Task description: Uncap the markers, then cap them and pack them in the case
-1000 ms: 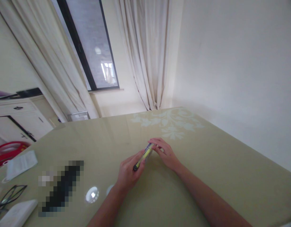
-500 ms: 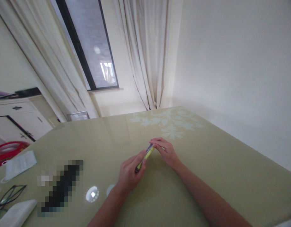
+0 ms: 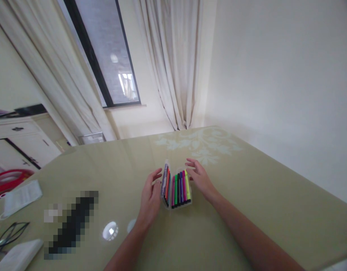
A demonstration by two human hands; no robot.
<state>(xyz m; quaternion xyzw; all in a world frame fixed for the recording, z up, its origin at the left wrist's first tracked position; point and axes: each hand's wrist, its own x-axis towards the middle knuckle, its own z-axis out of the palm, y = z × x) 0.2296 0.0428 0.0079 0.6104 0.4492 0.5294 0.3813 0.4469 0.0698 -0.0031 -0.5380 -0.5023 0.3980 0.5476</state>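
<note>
A clear plastic case (image 3: 170,207) of colored markers lies unfolded on the table, hinged down its middle. Its right half lies flatter and shows a row of markers (image 3: 181,188) in pink, green, black, purple and yellow. The left half, holding orange, red and dark markers (image 3: 167,186), stands tilted up steeply. My left hand (image 3: 151,195) is at the outer side of that raised half, fingers curved and apart, the thumb side against its edge. My right hand (image 3: 202,180) is beside the right half's far corner, fingers spread, fingertips near or touching the edge.
On the left are a face mask (image 3: 22,197), eyeglasses (image 3: 11,237), a white box-like object (image 3: 19,256), a blurred-out dark object (image 3: 74,224) and a red item (image 3: 9,180). A round light reflection (image 3: 110,230) shows on the glossy table (image 3: 128,162). A wall (image 3: 286,94) borders the right side.
The closed case, held edge-on between both hands, has come open into two halves, showing the markers. My left hand has shifted slightly left and my right hand's fingers have spread.
</note>
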